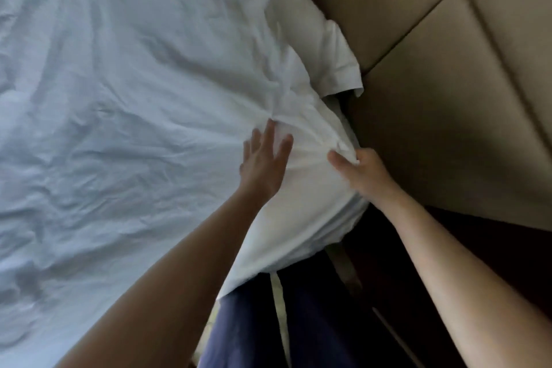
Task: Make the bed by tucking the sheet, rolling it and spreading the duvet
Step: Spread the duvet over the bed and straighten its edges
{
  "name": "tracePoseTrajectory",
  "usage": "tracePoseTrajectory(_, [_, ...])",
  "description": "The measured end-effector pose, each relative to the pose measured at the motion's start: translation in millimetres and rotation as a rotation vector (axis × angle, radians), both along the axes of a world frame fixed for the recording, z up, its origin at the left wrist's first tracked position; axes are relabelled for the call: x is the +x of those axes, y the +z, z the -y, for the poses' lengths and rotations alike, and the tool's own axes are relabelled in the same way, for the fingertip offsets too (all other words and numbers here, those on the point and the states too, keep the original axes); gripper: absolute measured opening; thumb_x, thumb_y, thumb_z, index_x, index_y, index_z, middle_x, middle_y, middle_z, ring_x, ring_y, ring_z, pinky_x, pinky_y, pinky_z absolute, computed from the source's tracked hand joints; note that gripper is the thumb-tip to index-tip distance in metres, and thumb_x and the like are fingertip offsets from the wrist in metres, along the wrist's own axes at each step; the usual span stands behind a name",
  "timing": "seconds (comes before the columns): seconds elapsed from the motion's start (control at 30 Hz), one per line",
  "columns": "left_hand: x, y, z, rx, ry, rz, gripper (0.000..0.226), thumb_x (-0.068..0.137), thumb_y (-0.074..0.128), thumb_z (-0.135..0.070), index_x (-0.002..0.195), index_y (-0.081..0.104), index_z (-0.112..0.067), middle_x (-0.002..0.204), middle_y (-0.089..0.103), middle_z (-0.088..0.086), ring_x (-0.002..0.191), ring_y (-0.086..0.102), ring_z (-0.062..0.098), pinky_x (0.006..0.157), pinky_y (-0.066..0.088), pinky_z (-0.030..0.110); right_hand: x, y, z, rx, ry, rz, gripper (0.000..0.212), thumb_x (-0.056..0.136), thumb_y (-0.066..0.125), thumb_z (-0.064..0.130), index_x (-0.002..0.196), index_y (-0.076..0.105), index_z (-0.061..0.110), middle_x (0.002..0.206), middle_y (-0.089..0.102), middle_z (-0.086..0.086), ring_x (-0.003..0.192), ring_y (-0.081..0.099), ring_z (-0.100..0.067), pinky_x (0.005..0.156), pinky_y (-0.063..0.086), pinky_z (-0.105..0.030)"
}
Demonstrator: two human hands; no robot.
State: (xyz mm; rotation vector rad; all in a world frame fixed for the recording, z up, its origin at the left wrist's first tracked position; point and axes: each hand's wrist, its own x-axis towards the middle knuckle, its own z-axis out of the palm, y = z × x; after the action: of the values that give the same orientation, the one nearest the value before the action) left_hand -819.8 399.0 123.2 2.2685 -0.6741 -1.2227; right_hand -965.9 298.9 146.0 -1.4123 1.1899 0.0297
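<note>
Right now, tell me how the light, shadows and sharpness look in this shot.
Head view: soft, slightly blurred all over; cool, even light on the sheet at left; dark shadow under the headboard at lower right; no glare; wide-angle tilt skews the headboard seams; left hand and right hand are readable.

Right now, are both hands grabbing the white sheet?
No, only the right hand pinches the crumpled white bed sheet; the left hand lies flat on it.

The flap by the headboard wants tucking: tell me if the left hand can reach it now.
Probably yes. The left hand lies flat on the sheet, with only bare sheet between it and the flap; the right hand pinches sheet well aside.
</note>
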Motion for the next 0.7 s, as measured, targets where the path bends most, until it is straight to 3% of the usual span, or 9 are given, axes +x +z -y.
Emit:
tracePoseTrajectory(0.13, [-36,14,30,-0.025,-0.027,0.152,0.059,0.096,0.018,-0.055,0.148,-0.001,-0.037,0.158,-0.012,0.0,0.145,-0.014,0.021,0.116,0.0,0.039,-23,28,15,-0.174,-0.009,0.141,0.046,0.087,0.063,0.017,0.053,0.033,0.02,0.049,0.032,0.006,0.041,0.031,-0.001,0.043,0.021,-0.015])
tracePoseTrajectory(0.27, [-66,10,27,-0.127,-0.069,0.2,0.057,0.094,0.014,-0.053,0.148,0.003,-0.039,0.159,-0.01,-0.002,0.145,-0.013,0.015,0.115,-0.002,0.035,-51,25,12,-0.249,0.003,0.03,0.038,0.088,0.063,0.02,0.054,0.046,0.018,0.045,0.049,0.009,0.043,0.045,-0.001,0.045,0.032,-0.014])
tracePoseTrajectory(0.3, [-67,4,24,-0.13,-0.12,0.174,0.055,0.096,0.017,-0.051,0.149,0.007,-0.038,0.159,-0.007,-0.002,0.146,-0.01,0.014,0.116,0.0,0.034,-51,15,12,-0.283,0.023,-0.042,0.032,0.089,0.062,0.024,0.06,0.055,0.012,0.053,0.057,0.006,0.051,0.052,-0.002,0.05,0.04,-0.019])
tracePoseTrajectory(0.37, [-62,-9,14,-0.111,-0.195,0.099,0.049,0.1,0.028,-0.04,0.147,0.023,-0.03,0.159,0.008,0.0,0.146,0.002,0.013,0.117,0.006,0.034,-52,-17,12,-0.35,0.064,-0.231,0.034,0.091,0.057,0.035,0.081,0.064,0.002,0.077,0.066,-0.013,0.074,0.064,-0.022,0.066,0.05,-0.034])
tracePoseTrajectory(0.47, [-48,-27,-13,-0.046,-0.163,0.1,0.04,0.098,0.041,-0.028,0.137,0.047,-0.019,0.151,0.034,0.003,0.142,0.025,0.015,0.115,0.018,0.032,-47,-64,7,-0.341,0.13,-0.497,0.039,0.095,0.047,0.043,0.098,0.061,0.006,0.101,0.065,-0.017,0.097,0.06,-0.035,0.082,0.049,-0.04])
tracePoseTrajectory(0.63, [-25,-48,-61,0.255,-0.232,0.134,0.045,0.098,0.04,-0.033,0.141,0.04,-0.02,0.154,0.027,0.006,0.143,0.021,0.02,0.115,0.02,0.04,-28,-106,15,-0.118,0.086,-0.631,0.044,0.096,0.046,0.026,0.135,0.038,0.007,0.136,0.046,-0.018,0.123,0.046,-0.037,0.1,0.041,-0.044])
tracePoseTrajectory(0.7, [-20,-52,-68,0.332,-0.219,0.124,0.046,0.098,0.039,-0.034,0.143,0.037,-0.021,0.155,0.024,0.007,0.143,0.019,0.022,0.114,0.019,0.042,-15,-109,25,-0.112,0.1,-0.594,0.051,0.093,0.05,0.028,0.138,0.033,0.009,0.139,0.043,-0.015,0.126,0.044,-0.036,0.103,0.039,-0.045])
